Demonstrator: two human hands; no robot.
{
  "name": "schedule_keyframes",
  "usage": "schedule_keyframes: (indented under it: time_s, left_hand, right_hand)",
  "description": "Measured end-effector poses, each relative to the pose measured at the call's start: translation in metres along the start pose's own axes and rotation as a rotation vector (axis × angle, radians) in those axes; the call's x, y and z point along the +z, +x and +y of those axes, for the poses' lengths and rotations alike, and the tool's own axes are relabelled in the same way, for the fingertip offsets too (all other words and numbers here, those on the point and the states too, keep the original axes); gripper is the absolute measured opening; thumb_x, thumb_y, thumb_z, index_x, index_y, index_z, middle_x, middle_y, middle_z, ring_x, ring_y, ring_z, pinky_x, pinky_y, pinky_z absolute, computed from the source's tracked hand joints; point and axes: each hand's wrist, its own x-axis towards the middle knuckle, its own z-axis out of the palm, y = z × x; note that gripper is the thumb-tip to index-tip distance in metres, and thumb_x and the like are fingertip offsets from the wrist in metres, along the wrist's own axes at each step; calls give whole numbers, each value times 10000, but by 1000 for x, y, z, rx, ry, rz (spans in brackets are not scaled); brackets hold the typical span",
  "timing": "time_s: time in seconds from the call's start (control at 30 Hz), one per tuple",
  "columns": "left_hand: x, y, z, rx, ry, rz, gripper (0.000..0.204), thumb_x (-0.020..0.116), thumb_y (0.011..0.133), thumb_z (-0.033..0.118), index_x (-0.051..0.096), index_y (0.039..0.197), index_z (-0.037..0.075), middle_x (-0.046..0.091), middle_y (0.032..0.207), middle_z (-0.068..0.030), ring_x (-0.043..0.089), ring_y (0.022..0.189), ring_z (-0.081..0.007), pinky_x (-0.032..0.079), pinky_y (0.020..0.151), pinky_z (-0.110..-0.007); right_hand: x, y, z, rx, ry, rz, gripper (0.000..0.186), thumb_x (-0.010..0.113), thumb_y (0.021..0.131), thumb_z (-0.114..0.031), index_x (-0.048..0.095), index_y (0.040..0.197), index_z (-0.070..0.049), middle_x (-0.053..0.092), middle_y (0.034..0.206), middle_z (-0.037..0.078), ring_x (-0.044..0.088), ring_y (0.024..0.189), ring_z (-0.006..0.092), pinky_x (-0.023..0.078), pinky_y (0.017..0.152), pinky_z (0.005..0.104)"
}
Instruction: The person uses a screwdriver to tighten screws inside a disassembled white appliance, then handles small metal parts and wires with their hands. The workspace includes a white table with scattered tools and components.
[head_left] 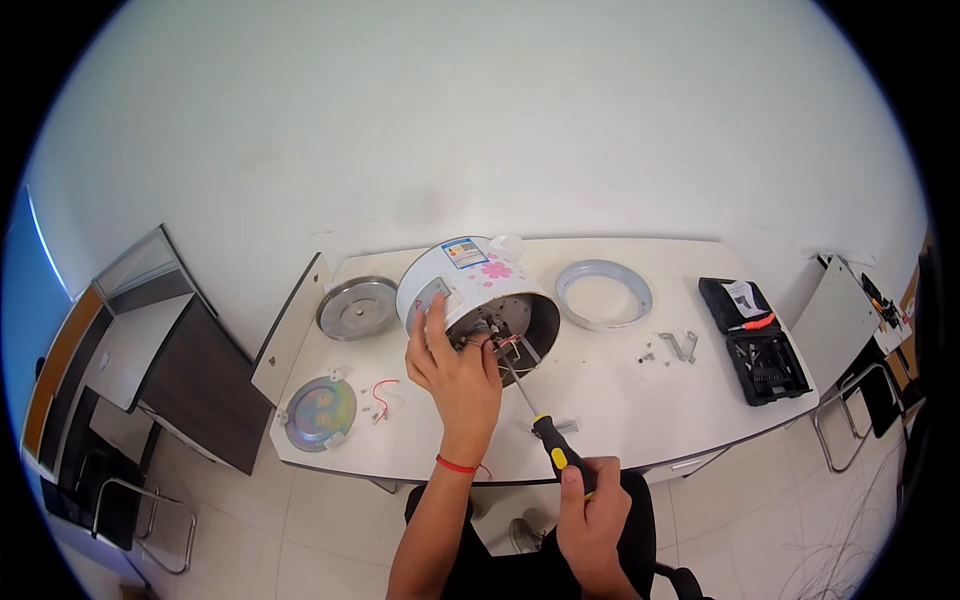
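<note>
A white rice cooker body with pink flowers lies on its side, its open bottom showing metal parts and wires. My left hand grips it, fingertips over the small front panel and thumb at the opening. My right hand is closed round a yellow-and-black screwdriver, whose shaft points into the opening. I cannot make out exactly what its tip touches.
The white table holds a steel lid, grey ring, round plate, red wire, several screws and brackets, and an open black tool case. Other desks and chairs stand either side.
</note>
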Motion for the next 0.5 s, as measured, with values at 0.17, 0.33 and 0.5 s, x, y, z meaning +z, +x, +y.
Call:
schedule_keyframes:
  time_s: [0.17,0.33,0.5]
  left_hand:
    - [0,0,0,1,0,1,40,764,830,72,745,856,48,354,1645,-163,301,1493,-432,235,1155,-572]
    - [1,0,0,9,-4,8,41,763,827,68,742,853,44,356,1642,-167,301,1494,-436,233,1157,-573]
    - [0,0,0,3,-5,0,41,762,831,70,743,855,43,357,1641,-166,300,1494,-436,233,1157,-574]
  right_hand:
    - [5,2,-11,-86,125,118,395,730,969,-181,500,1184,57,630,798,129,611,618,192,494,589,304]
    - [1,-2,-4,58,124,46,488,765,922,-182,460,1231,41,634,880,150,609,644,198,492,610,307]
    - [-4,2,-27,33,158,53,428,718,983,-205,474,1238,39,655,859,156,599,595,181,478,568,308]
